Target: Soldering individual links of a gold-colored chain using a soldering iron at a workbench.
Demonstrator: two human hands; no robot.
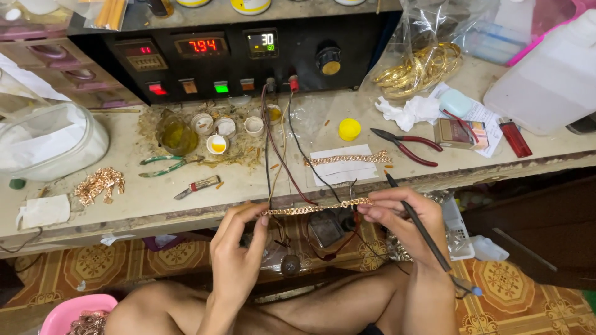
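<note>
— Chain (316, 208), copper-gold and flat-linked, is stretched level between our two hands, just in front of the workbench (149, 198) edge and above our knees.

— How do we have it?

— Our left hand (236, 254) pinches the chain's left end between thumb and fingertips, fingers drawn close. Our right hand (403, 220) pinches the other end the same way, and it also carries a thin black pen-like tool (425, 232) that lies slanted across the back of the fingers, its tip up near the bench edge and a wire trailing from its lower end.

— What lies near?

— We see dark and red wires (279, 155) coming down from the black power supply (242, 56) with lit number displays; they hang over the bench edge close to the chain. A second chain (347, 159) of the same kind rests on white paper (341, 166) on the bench. Red-handled pliers (406, 146) sit to the right of it, a yellow cap (349, 129) just behind, small white pots (223, 127) and a jar of yellow liquid (176, 135) to the left, and a heap of chain (99, 183) further left.
</note>
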